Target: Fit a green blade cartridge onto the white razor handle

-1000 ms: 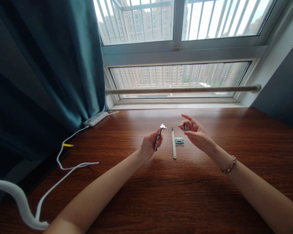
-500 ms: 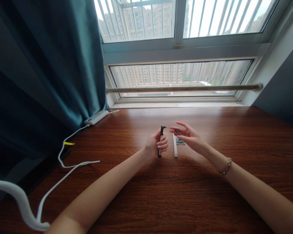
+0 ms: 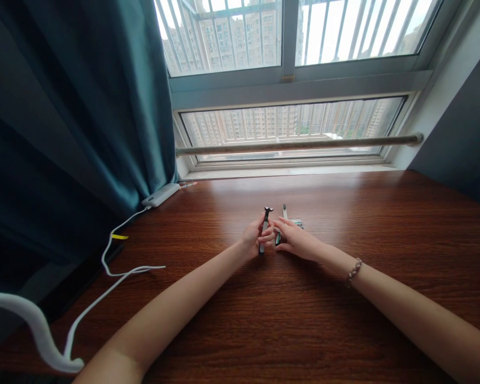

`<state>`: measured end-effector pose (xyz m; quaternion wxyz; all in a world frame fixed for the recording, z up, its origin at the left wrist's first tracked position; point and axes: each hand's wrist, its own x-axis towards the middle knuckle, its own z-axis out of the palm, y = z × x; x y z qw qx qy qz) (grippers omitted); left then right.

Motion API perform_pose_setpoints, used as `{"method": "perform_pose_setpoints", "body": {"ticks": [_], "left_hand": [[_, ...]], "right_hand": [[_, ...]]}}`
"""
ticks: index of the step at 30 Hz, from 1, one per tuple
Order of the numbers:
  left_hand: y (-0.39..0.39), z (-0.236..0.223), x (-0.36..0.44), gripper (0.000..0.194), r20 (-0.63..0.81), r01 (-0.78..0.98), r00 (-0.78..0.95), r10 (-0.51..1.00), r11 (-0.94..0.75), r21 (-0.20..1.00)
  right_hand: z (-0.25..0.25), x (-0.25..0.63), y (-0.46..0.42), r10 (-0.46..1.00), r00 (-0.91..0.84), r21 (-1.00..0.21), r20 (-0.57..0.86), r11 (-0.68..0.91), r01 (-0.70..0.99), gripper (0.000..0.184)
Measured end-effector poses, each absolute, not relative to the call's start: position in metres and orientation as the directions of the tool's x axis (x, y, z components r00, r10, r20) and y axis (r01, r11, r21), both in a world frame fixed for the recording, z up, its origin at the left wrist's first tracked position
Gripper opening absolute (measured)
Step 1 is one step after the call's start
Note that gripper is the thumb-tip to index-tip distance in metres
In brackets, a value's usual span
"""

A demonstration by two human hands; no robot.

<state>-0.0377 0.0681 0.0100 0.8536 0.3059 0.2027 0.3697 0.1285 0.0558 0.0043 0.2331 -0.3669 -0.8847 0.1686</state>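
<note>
Brown tabletop (image 3: pixel 240 320) beneath left hand (image 3: pixel 253 238), razor handle (image 3: pixel 264 226) in its grip, forked end (image 3: pixel 268 209) free.

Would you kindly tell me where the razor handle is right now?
In the head view, the razor handle is in the left hand, just left of the right hand.

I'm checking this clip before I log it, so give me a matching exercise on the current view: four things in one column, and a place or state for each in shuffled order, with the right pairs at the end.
Column 1
1. razor-like handle
2. small dark piece
3. yellow strip
4. curtain

Column 2
A. teal, hanging in folds
B. at the white cable
C. at the fingertips of the right hand
D. gripped in the left hand

Right pairs: 1-D; 2-C; 3-B; 4-A
</note>
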Motion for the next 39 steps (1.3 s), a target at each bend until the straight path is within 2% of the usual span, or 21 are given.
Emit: {"method": "perform_pose_setpoints", "body": {"ticks": [2, 4, 6, 14, 19, 22, 25, 31, 36, 39], "left_hand": [[0.066, 0.009, -0.044, 0.034, -0.117, -0.509, 0.608, 0.785, 0.498, 0.702], [0.062, 0.007, -0.05, 0.033, -0.109, -0.52, 0.583, 0.805, 0.472, 0.712], [0.057, 0.005, -0.054, 0.032, -0.1, -0.535, 0.565, 0.819, 0.457, 0.711], [0.043, 0.006, -0.05, 0.014, -0.042, -0.534, 0.501, 0.864, 0.347, 0.771], [0.04, 0.011, -0.048, 0.028, 0.052, -0.347, 0.424, 0.904, 0.109, 0.931], [0.04, 0.013, -0.046, 0.033, 0.126, -0.198, 0.378, 0.917, -0.053, 0.979], [0.039, 0.011, -0.046, 0.026, 0.178, -0.096, 0.338, 0.924, -0.154, 0.983], [0.034, 0.008, -0.048, 0.019, 0.185, 0.057, 0.306, 0.934, -0.211, 0.976], [0.031, 0.014, -0.049, 0.019, 0.173, 0.143, 0.316, 0.933, -0.227, 0.963], [0.029, 0.017, -0.049, 0.019, 0.202, 0.187, 0.332, 0.922, -0.274, 0.943]], "right_hand": [[0.005, 0.132, 0.05, 0.782, -0.542, -0.449, 0.307, 0.621, 0.642, 0.054], [0.005, 0.135, 0.043, 0.868, -0.384, -0.456, 0.315, 0.493, 0.741, 0.032], [0.002, 0.135, 0.039, 0.921, -0.257, -0.474, 0.292, 0.373, 0.797, 0.017], [0.003, 0.131, 0.049, 0.969, -0.124, -0.546, 0.215, 0.224, 0.807, 0.009], [0.025, 0.154, 0.026, 0.945, -0.157, -0.583, 0.287, 0.302, 0.754, 0.005], [0.022, 0.174, 0.013, 0.879, -0.231, -0.507, 0.418, 0.437, 0.743, 0.014], [0.007, 0.19, 0.011, 0.807, -0.332, -0.417, 0.489, 0.55, 0.723, 0.016], [-0.009, 0.204, 0.016, 0.779, -0.344, -0.344, 0.525, 0.563, 0.751, 0.013], [-0.003, 0.204, 0.015, 0.727, -0.446, -0.208, 0.522, 0.616, 0.759, 0.021], [-0.003, 0.202, 0.016, 0.738, -0.428, -0.16, 0.522, 0.577, 0.801, 0.025]]}}
